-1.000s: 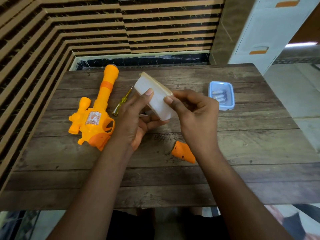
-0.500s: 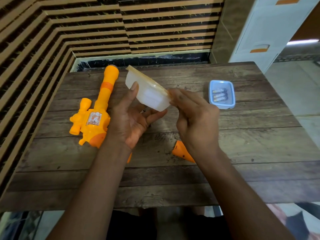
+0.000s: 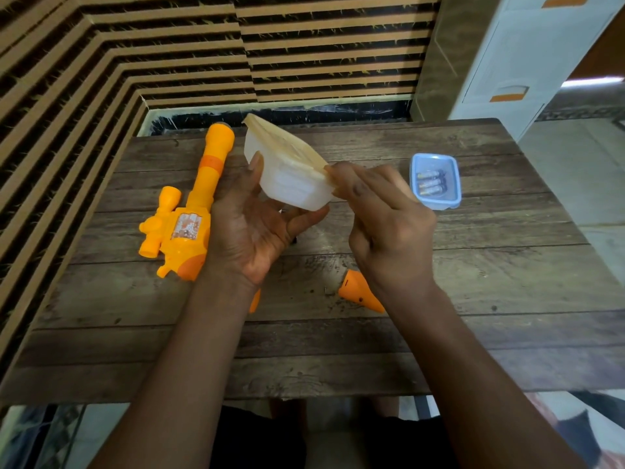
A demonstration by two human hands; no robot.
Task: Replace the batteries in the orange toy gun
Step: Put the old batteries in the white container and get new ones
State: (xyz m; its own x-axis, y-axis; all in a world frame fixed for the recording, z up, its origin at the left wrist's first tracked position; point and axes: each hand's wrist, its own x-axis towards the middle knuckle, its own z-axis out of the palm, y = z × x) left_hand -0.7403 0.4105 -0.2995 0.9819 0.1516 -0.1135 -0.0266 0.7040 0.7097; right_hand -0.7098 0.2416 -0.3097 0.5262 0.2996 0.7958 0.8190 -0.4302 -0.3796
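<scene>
The orange toy gun (image 3: pixel 189 211) lies on the wooden table (image 3: pixel 473 282) at the left, barrel pointing away. Above the table's middle I hold a white plastic container (image 3: pixel 291 181) tilted, its yellowish lid (image 3: pixel 287 143) on top. My left hand (image 3: pixel 250 228) cups it from below. My right hand (image 3: pixel 385 225) pinches the lid's near right corner. An orange battery cover (image 3: pixel 358 291) lies on the table under my right wrist. A small blue tub (image 3: pixel 435 181) at the right holds three batteries (image 3: pixel 431 182).
A striped wall runs along the left and far sides of the table. A white cabinet (image 3: pixel 541 55) with orange handles stands at the back right. A bit of orange (image 3: pixel 255 301) shows from under my left forearm.
The container has tilted flatter and shifted left and away. My right fingers slid to the lid's corner. The yellow screwdriver seen beside the gun a second ago is now hidden.
</scene>
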